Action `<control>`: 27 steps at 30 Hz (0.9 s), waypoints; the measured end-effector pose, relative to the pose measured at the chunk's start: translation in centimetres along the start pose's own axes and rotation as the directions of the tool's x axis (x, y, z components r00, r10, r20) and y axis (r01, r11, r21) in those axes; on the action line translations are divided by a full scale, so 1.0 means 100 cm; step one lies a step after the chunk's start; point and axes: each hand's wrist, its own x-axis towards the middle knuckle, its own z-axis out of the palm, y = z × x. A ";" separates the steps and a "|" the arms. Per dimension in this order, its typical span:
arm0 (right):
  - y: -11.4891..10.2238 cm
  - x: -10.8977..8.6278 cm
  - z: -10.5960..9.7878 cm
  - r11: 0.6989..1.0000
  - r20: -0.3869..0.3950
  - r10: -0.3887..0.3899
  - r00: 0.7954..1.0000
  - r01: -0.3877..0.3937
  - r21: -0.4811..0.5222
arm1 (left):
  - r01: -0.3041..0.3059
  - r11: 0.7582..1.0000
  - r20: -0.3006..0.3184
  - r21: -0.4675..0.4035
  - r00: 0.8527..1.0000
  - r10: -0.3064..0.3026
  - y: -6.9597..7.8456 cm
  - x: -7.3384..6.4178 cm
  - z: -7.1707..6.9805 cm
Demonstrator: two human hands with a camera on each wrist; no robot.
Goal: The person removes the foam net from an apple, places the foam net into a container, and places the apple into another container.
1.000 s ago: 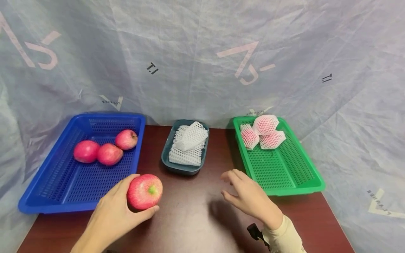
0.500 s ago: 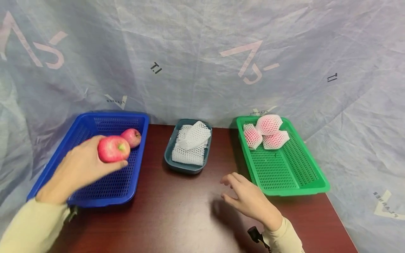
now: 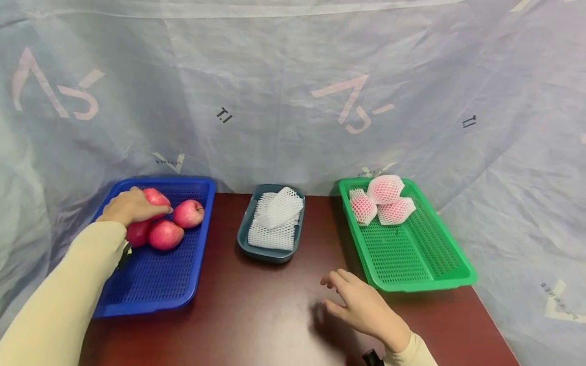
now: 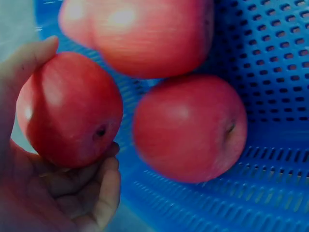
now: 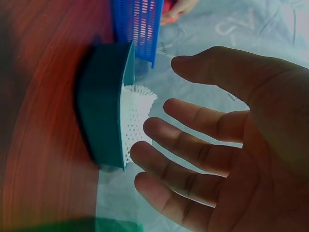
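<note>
My left hand (image 3: 129,206) reaches into the back of the blue basket (image 3: 151,306) and grips a red apple (image 4: 70,108), thumb on one side and fingers curled round the other. Three more apples lie close by, including a red apple (image 3: 188,213) with its stem showing and another apple (image 3: 166,235) nearer the front; the third is partly hidden by the hand. My right hand (image 3: 361,307) hovers over the table to the left of the green basket (image 3: 423,285). Its fingers are relaxed and hold nothing, as the right wrist view shows.
A small dark teal bin (image 3: 265,255) with white foam nets (image 3: 276,218) stands between the baskets. In the green basket are three net-wrapped apples (image 3: 385,190). A grey cloth (image 3: 274,91) hangs behind the dark red table (image 3: 256,310).
My left hand has carried the apple from over the table in front, up and left into the back of the blue basket. The right hand has stayed in about the same place.
</note>
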 end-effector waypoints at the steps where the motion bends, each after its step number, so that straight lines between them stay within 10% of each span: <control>1: 0.000 -0.001 0.001 1.000 -0.001 0.002 1.000 -0.003 -0.002 | 0.026 1.000 0.012 -0.004 1.000 -0.026 -0.001 0.002 0.003; 12: -0.001 -0.003 0.008 1.000 0.001 -0.003 1.000 0.003 0.004 | 0.139 0.990 0.043 0.006 0.989 -0.139 -0.018 0.008 0.027; 20: -0.001 0.000 0.011 1.000 -0.027 -0.028 0.999 0.028 0.004 | -0.005 0.998 -0.105 -0.059 0.994 -0.002 -0.019 -0.009 0.018; 27: -0.001 -0.002 0.011 0.999 -0.008 0.034 0.999 -0.033 0.033 | -0.185 0.981 -0.247 -0.056 0.955 0.166 0.018 -0.066 0.024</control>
